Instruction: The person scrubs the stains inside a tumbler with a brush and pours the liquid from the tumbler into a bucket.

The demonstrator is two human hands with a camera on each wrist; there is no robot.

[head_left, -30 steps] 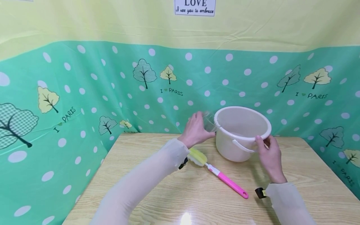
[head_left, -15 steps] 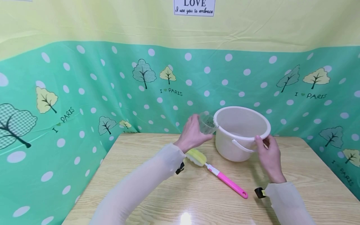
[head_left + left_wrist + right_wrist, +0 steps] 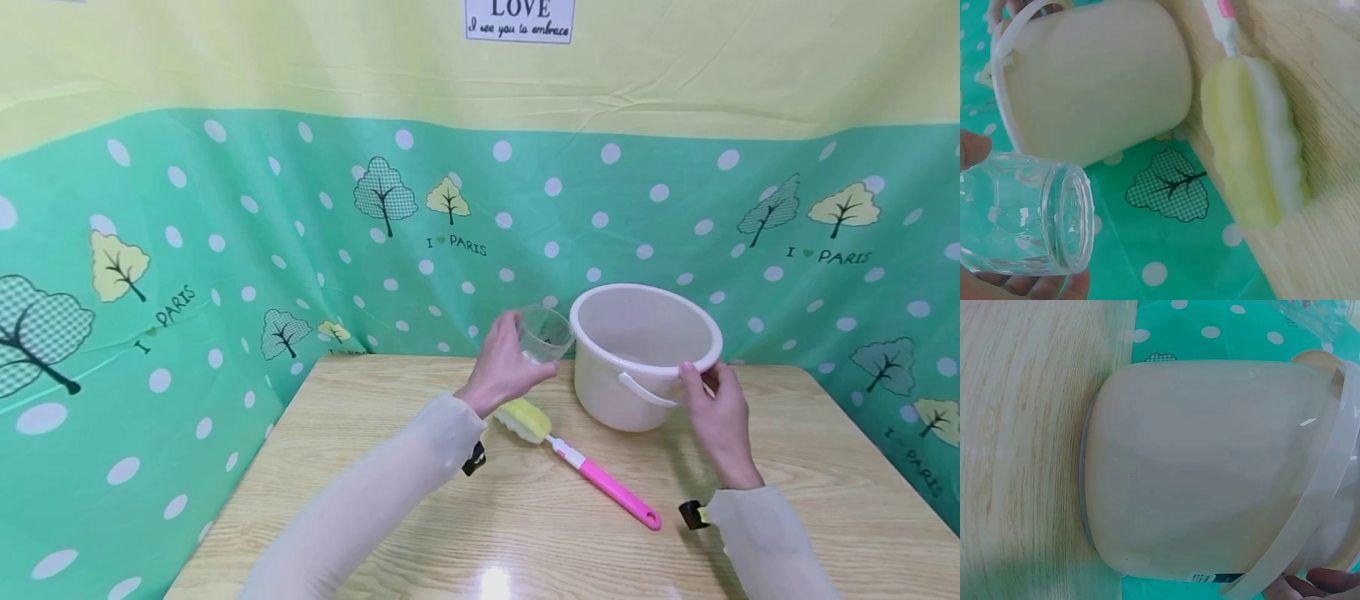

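My left hand (image 3: 501, 360) grips a clear glass cup (image 3: 545, 333), held up just left of the bucket's rim. In the left wrist view, the glass (image 3: 1022, 215) lies between the thumb and the fingers, which curl under it. A white plastic bucket (image 3: 626, 400) stands upright at the back of the table, its handle hanging down in front. On the bucket's near right rim, my right hand (image 3: 720, 421) pinches the edge, thumb outside. Its fingers (image 3: 1329, 581) show at the rim in the right wrist view. Below the left hand lies a sponge brush (image 3: 611, 485) with a pink handle.
The brush's yellow and white sponge head (image 3: 1254, 144) points toward the back left, close to the left wrist. A wooden table (image 3: 420, 533) carries everything. Green dotted cloth (image 3: 300, 250) hangs around its back and sides.
My left hand has drawn back left and slightly downward from the bucket's rim, bringing the glass cup along and tipping it more upright. The right hand, bucket and brush stay put.
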